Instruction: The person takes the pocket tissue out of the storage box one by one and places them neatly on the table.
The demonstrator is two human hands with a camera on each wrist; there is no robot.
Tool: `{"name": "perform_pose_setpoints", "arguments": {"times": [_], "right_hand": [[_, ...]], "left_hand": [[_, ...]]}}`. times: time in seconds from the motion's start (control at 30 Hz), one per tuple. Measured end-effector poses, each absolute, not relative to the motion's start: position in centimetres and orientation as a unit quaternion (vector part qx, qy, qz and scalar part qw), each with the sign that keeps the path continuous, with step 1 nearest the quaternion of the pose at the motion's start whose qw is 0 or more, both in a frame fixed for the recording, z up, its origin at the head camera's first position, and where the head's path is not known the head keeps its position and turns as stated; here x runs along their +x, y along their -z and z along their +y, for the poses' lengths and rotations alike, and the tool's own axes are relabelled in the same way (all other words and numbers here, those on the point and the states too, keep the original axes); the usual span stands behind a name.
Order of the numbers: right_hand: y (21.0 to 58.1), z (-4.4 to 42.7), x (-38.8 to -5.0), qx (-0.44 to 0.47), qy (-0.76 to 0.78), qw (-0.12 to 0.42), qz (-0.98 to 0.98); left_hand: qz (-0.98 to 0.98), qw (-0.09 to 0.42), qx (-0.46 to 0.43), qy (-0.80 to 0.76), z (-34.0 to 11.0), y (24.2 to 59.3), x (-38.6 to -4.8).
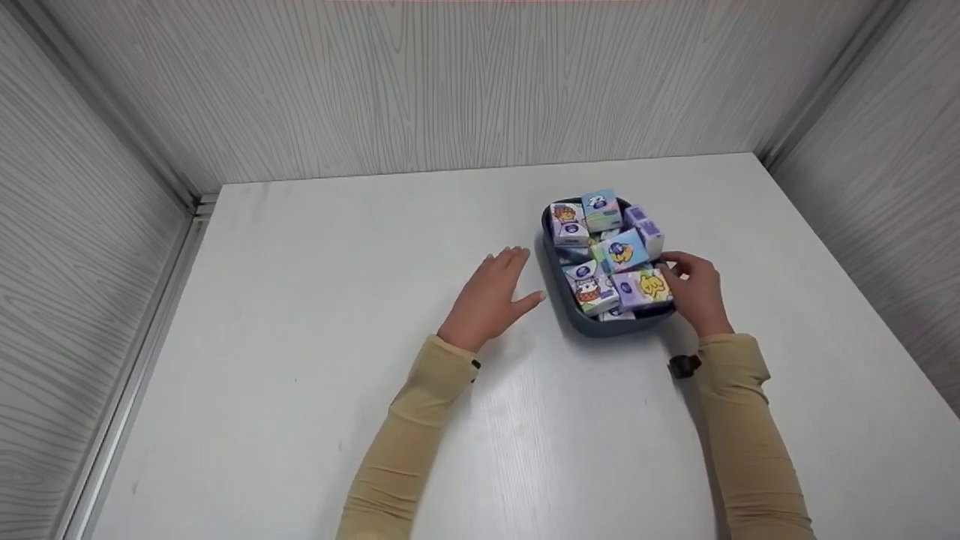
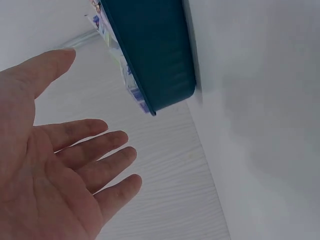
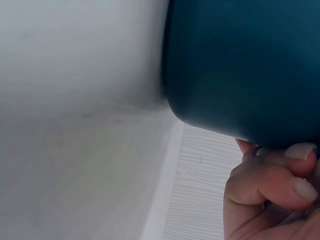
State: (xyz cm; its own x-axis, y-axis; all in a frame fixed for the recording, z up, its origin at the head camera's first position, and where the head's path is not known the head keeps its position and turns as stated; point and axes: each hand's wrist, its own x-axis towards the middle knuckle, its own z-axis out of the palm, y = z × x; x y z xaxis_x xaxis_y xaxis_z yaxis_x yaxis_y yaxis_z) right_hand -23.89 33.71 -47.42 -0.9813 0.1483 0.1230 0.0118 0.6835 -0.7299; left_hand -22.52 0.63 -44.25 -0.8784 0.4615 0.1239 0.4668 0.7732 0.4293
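Observation:
A dark blue-green plastic bin stands on the table, heaped with small tissue packs printed with cartoon animals. My right hand is at the bin's right rim and grips it there. In the right wrist view its curled fingers lie against the outside of the bin wall; the thumb is hidden there. Left of the bin, my left hand is held apart from it, fingers straight and thumb spread. The left wrist view shows that palm facing the camera with nothing in it, beside the bin.
The white table stretches widely left of the bin and in front of it. Grey wood-grain panels enclose the table at the back and sides. A small black wrist device sits at the right cuff.

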Motion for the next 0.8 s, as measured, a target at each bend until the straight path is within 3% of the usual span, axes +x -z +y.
{"name": "perform_pose_setpoints", "arguments": {"times": [0.37,0.53,0.8], "right_hand": [[47.5,33.6,-23.8,-0.042,-0.395,0.093,-0.913],[47.6,33.7,-23.9,-0.042,-0.391,0.099,-0.914],[47.5,33.7,-23.9,-0.048,-0.391,0.088,-0.915]], "left_hand": [[-0.922,0.022,-0.323,0.214,6.0,44.0,-22.0],[-0.920,0.005,-0.333,0.205,7.7,44.1,-22.2],[-0.923,0.022,-0.328,0.199,8.8,45.0,-22.6]]}}
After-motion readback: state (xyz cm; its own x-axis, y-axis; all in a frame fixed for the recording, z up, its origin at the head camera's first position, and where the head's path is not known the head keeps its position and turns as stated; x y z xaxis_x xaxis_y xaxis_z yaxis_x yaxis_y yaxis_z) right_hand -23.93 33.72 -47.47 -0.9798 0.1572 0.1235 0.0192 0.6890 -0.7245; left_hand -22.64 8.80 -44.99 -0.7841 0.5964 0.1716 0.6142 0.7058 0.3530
